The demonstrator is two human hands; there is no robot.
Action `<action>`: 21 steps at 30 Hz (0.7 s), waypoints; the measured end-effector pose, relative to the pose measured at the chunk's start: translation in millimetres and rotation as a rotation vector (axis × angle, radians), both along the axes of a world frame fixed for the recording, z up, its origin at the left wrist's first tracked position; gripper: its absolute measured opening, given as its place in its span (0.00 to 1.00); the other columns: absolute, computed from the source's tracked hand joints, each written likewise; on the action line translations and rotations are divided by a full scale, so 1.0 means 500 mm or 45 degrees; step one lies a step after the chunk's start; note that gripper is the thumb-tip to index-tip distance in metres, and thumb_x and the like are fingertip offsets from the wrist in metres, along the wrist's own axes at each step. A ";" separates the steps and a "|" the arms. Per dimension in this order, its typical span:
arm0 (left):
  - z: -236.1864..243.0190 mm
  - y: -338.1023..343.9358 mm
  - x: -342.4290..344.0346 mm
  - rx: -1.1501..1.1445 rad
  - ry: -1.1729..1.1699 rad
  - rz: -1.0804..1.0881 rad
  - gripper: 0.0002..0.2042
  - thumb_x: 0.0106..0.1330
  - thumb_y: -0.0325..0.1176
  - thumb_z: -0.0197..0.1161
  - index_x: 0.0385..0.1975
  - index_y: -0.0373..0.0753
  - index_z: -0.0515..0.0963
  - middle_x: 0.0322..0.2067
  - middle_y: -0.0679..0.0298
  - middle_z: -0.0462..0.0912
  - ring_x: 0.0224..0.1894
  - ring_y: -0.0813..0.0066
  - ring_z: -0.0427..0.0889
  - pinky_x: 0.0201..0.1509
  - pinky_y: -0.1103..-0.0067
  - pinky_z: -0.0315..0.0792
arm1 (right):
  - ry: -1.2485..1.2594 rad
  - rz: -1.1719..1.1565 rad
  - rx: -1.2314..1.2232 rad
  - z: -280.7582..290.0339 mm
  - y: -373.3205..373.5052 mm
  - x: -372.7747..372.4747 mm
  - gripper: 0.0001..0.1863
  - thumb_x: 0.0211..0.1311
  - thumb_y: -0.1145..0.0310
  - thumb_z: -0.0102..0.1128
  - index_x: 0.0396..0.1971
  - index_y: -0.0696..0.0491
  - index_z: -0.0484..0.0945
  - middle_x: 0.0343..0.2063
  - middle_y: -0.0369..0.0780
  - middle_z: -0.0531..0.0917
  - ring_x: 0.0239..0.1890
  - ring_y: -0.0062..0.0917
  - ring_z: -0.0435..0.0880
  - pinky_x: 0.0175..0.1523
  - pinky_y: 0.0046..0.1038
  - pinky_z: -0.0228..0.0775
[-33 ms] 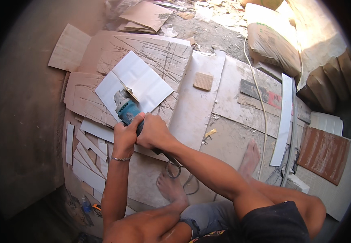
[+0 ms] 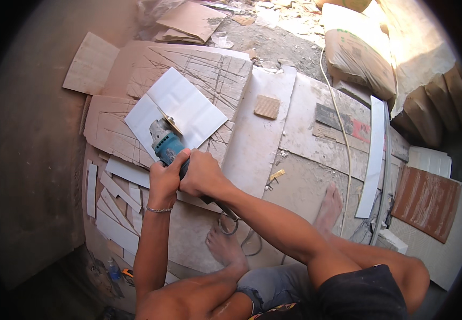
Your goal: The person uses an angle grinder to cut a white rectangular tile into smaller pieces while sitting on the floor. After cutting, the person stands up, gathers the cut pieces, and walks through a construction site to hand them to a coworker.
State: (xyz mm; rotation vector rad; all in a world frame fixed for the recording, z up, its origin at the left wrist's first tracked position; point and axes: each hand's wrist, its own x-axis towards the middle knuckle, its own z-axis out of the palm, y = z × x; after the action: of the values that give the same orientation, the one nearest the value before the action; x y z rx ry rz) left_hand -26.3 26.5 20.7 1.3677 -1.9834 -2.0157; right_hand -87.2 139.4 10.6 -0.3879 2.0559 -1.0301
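Observation:
Both my hands are closed round a teal angle grinder [image 2: 168, 146]. My left hand [image 2: 164, 181] wraps its body from the left, thumb along the top. Pressed against it, my right hand [image 2: 203, 173] grips the rear part, and a dark cord runs back from there toward my feet. The grinder's cutting disc [image 2: 173, 122] stands on edge at a white square tile [image 2: 196, 104]. A thin cut line runs from the disc to the tile's upper left edge. Beneath the tile lies a thick slab [image 2: 231, 74] scored with many crossing grooves.
Several white tile strips [image 2: 116, 232] lie left of my arms. A small ribbed brown piece [image 2: 266, 107] rests right of the slab. Farther right are a pale cable [image 2: 343, 122], a long white strip [image 2: 372, 160], a brown tile [image 2: 426, 204] and a filled sack [image 2: 359, 58]. My bare feet flank the cord.

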 end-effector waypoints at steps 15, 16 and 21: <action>-0.008 0.004 -0.005 0.014 0.023 -0.010 0.16 0.63 0.42 0.78 0.31 0.32 0.84 0.30 0.64 0.86 0.28 0.80 0.83 0.33 0.80 0.77 | 0.000 -0.023 -0.012 -0.004 0.007 -0.006 0.26 0.43 0.68 0.71 0.41 0.70 0.77 0.38 0.62 0.85 0.45 0.55 0.88 0.52 0.43 0.82; -0.008 0.004 -0.005 0.013 0.013 -0.008 0.16 0.63 0.42 0.78 0.31 0.33 0.84 0.30 0.64 0.86 0.28 0.80 0.83 0.33 0.80 0.77 | 0.019 -0.026 -0.020 -0.005 0.008 -0.006 0.26 0.44 0.66 0.71 0.40 0.70 0.78 0.37 0.62 0.86 0.44 0.55 0.88 0.52 0.43 0.82; -0.007 0.005 -0.005 0.022 0.012 -0.007 0.16 0.63 0.42 0.78 0.31 0.32 0.84 0.31 0.64 0.86 0.29 0.80 0.83 0.34 0.80 0.76 | -0.026 -0.031 -0.015 -0.005 0.008 -0.006 0.25 0.41 0.70 0.70 0.40 0.69 0.77 0.40 0.61 0.85 0.46 0.55 0.88 0.53 0.43 0.82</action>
State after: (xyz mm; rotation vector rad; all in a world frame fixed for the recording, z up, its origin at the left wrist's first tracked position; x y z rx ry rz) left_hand -28.7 29.0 17.2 1.3550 -1.9731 -2.0422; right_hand -90.2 143.2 8.1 -0.3580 2.0414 -1.0569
